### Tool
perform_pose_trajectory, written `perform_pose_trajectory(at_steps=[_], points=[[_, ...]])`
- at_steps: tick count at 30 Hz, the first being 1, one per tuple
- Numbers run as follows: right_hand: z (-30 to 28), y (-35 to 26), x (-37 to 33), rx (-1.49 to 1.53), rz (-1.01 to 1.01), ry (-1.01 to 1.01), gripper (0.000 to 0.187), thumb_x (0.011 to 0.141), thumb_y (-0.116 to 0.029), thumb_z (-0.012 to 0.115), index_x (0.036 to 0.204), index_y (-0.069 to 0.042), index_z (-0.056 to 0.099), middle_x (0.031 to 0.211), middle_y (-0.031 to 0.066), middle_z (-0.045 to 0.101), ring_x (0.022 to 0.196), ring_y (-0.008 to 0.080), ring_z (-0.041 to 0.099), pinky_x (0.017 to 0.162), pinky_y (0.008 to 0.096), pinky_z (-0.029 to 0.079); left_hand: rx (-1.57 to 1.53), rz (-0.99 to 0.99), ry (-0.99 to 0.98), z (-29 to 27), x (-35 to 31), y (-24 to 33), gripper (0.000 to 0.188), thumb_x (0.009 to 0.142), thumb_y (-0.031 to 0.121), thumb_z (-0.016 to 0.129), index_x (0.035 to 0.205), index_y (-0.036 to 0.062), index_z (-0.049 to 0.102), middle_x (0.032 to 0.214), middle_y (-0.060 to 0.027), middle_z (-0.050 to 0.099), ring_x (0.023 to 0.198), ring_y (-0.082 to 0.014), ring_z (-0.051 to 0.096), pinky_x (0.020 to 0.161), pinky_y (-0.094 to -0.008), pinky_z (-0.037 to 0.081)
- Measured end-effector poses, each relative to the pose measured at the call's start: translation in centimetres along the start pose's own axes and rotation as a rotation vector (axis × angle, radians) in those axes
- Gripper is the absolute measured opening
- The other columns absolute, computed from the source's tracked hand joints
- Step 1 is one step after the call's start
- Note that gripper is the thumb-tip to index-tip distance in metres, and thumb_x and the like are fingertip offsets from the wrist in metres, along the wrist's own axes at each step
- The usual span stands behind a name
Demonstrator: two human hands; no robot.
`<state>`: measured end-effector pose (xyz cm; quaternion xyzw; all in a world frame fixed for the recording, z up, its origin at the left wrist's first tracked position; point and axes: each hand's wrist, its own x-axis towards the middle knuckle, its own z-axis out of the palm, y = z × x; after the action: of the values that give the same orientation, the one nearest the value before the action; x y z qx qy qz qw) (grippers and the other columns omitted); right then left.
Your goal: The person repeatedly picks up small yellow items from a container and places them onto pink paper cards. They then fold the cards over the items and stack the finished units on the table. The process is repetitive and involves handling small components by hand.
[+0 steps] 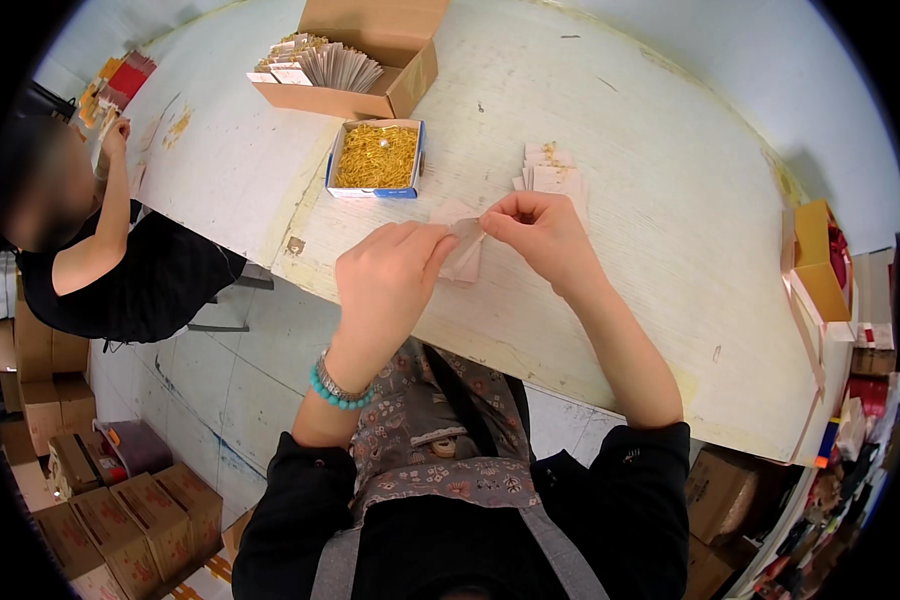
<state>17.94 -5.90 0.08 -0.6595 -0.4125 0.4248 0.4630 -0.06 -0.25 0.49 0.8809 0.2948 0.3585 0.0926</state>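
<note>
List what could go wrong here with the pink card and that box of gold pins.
1. Both hands, left hand and right hand, pinch the small pink card over the table edge; if a grip slips, it may drop to the floor.
2. The open box of gold pins sits just beyond the hands; a forward reach might knock it and spill pins.

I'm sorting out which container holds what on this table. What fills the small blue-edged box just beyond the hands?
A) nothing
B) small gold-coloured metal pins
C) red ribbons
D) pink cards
B: the small blue-edged box is heaped with thin gold-coloured metal pieces, seemingly pins; the cards stand in the cardboard box behind.
</note>
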Motion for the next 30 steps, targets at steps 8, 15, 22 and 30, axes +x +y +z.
perform_pose_trajectory(at_steps=[8, 15, 22, 30], points=[[0.2, 1.2, 0.4, 0.067, -0.256, 0.178, 0.016, 0.08, -0.016, 0.066, 0.081, -0.001, 0.065, 0.071, 0.0011, 0.063, 0.063, 0.0089, 0.053, 0.058, 0.0237, 0.043, -0.463, -0.41, -0.41, -0.5, 0.1, 0.6, 0.012, 0.082, 0.012, 0.068, 0.084, 0.0001, 0.065, 0.066, -0.0074, 0.063, 0.055, -0.0146, 0.058, 0.052, -0.0276, 0.045], [-6.1, 1.5, 2.9, -0.325, -0.192, 0.377, 0.01, 0.081, -0.013, 0.063, 0.084, -0.004, 0.066, 0.076, 0.0028, 0.067, 0.068, 0.01, 0.06, 0.063, 0.0234, 0.047, -0.292, -0.366, -0.179, 2.3, -0.3, -1.3, 0.02, 0.081, 0.019, 0.07, 0.089, 0.0009, 0.064, 0.066, -0.0052, 0.061, 0.061, -0.0146, 0.058, 0.057, -0.0262, 0.045], [-6.8, 4.9, 4.5, -0.91, -0.611, 0.698, 0.01, 0.075, -0.017, 0.07, 0.079, -0.009, 0.068, 0.086, 0.0048, 0.067, 0.084, 0.0222, 0.058, 0.075, 0.0341, 0.046, -0.051, -0.459, -0.275, 3.1, -0.2, -2.9, 0.031, 0.075, 0.03, 0.075, 0.085, 0.005, 0.06, 0.067, -0.0039, 0.058, 0.063, -0.0173, 0.058, 0.058, -0.0285, 0.045], [0.8, 2.4, 1.8, -0.475, -0.403, 0.126, 0.013, 0.077, -0.017, 0.072, 0.081, -0.005, 0.068, 0.08, 0.0049, 0.067, 0.08, 0.019, 0.058, 0.071, 0.0321, 0.047, -0.254, -0.489, -0.204, 2.2, -0.1, -2.7, 0.023, 0.078, 0.028, 0.072, 0.076, 0.007, 0.062, 0.067, -0.0066, 0.061, 0.063, -0.0246, 0.06, 0.056, -0.0348, 0.046]])
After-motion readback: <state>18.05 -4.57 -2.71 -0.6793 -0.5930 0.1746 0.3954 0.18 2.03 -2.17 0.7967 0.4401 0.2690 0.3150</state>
